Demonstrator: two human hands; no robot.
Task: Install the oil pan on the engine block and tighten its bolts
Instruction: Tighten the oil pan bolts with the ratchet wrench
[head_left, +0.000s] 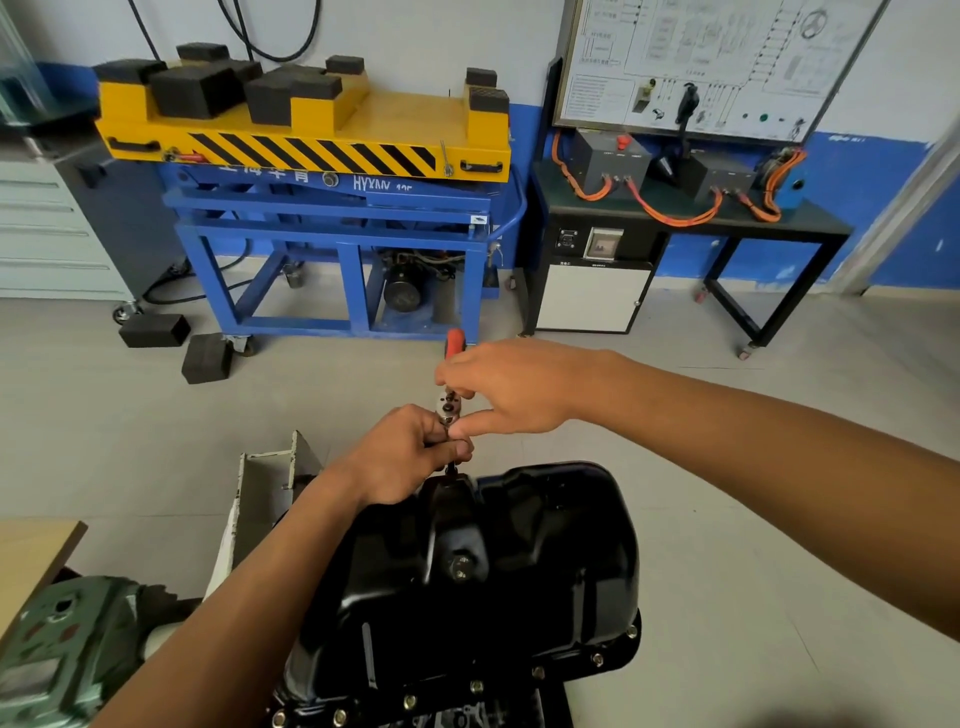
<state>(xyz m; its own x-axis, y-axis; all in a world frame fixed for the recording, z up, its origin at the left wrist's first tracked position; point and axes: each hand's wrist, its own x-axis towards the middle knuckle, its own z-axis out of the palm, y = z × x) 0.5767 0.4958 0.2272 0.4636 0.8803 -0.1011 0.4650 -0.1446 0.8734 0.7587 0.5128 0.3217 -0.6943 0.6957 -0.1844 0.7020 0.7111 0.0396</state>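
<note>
A glossy black oil pan (519, 571) sits on the engine block at the bottom centre, with several bolts (597, 660) along its near flange. At the pan's far edge stands a ratchet wrench (448, 402) with a red handle pointing away from me. My left hand (410, 457) grips the extension shaft just below the ratchet head. My right hand (514, 387) holds the ratchet handle, thumb stretched toward the left hand. The socket's tip is hidden behind my left hand.
A grey-green engine stand part (67, 639) lies at the lower left beside a wooden table corner (31, 551). A white metal bracket (260, 488) stands behind the pan. Further off are a blue and yellow lift cart (322, 208), black rubber blocks (205, 358) and a trainer bench (675, 218).
</note>
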